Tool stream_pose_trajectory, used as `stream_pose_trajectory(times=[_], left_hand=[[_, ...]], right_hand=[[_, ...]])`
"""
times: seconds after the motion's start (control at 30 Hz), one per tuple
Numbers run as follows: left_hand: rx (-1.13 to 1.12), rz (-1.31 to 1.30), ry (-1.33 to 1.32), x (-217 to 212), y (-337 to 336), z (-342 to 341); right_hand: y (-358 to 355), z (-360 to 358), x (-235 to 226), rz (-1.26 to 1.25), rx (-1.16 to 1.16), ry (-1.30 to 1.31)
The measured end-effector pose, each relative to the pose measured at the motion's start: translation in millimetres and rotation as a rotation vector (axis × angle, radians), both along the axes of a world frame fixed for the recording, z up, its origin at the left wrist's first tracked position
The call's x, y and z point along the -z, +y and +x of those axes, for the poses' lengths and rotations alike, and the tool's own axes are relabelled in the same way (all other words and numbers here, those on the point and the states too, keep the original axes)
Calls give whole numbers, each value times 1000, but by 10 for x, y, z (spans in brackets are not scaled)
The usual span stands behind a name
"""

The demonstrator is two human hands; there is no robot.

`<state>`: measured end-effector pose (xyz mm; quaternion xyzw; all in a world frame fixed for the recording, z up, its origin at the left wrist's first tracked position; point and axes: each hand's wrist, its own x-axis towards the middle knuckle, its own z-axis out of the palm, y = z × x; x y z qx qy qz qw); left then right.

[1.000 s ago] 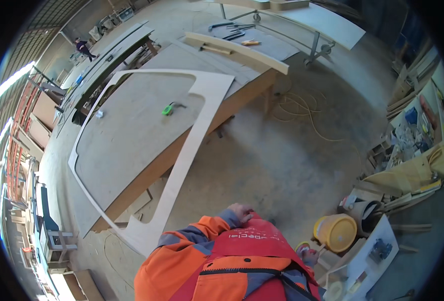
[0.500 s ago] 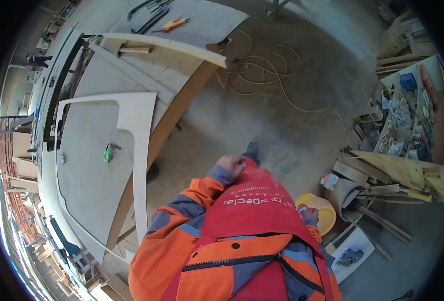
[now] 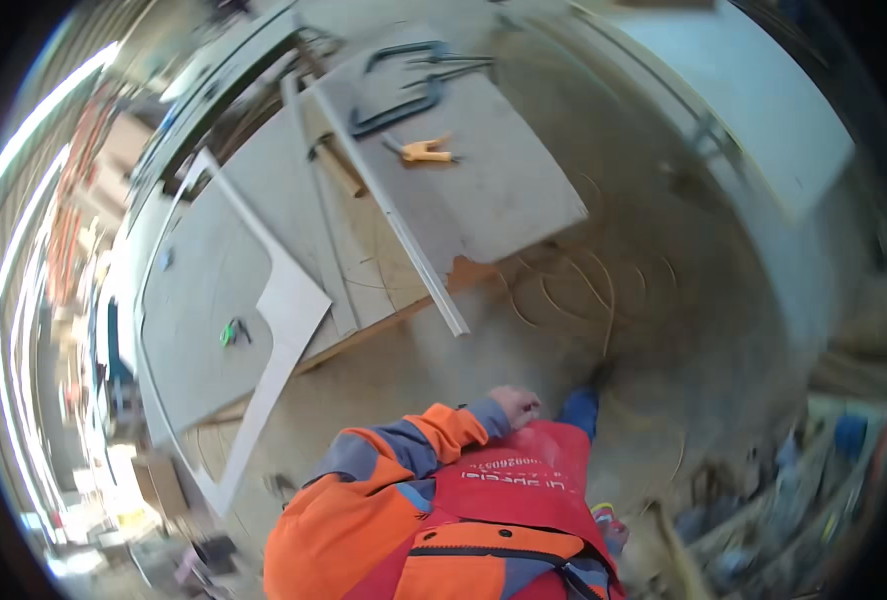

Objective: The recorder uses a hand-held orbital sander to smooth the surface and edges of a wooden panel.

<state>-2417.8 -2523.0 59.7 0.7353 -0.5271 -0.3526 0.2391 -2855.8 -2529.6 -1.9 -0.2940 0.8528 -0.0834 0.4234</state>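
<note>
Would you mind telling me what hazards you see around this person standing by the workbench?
The loose cable coils on the floor just ahead of the foot, so it may snag a step. The long strip juts past the bench corner and could be bumped. The left hand rests at the red apron, holding nothing.

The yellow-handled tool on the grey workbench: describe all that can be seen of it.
The yellow-handled tool lies flat on the grey workbench top, near its far end. It has an orange-yellow grip, plastic by its look, and a thin dark part pointing left. Blur hides its kind. Dark curved clamps lie just beyond it. No hand touches it.
</note>
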Motion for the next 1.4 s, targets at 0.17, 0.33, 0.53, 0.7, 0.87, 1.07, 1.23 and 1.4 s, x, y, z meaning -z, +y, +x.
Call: stream_pose_trajectory(times=[0.17,0.33,0.53,0.7,0.87,1.07,1.23,1.4], left_hand=[[14,114,99,622,-1211,-178],[8,339,48,1413,-2212,93],[-139,411,78,3277,-3010,559],[-174,483,-48,4733,-3123,1166],[-307,460,-132,6433,-3205,2064],[-361,231,-419,7135,-4233,2700],[-356,359,-541,7415,-4551,2842],[-416,422,-646,7296,-4417,2849]], right_hand=[[-1885,-1074,1707,-99,-169,-49],[-3628,589,1359,-127,-466,1],[-4052,1370,2137,-264,-99,-536],[-4068,1923,2854,-227,127,-721],[-4456,2325,3360,-272,132,-799],[-4723,2263,3683,-409,151,-814],[-4795,2555,3631,-494,155,-903],[-4902,2679,3689,-419,28,-971]])
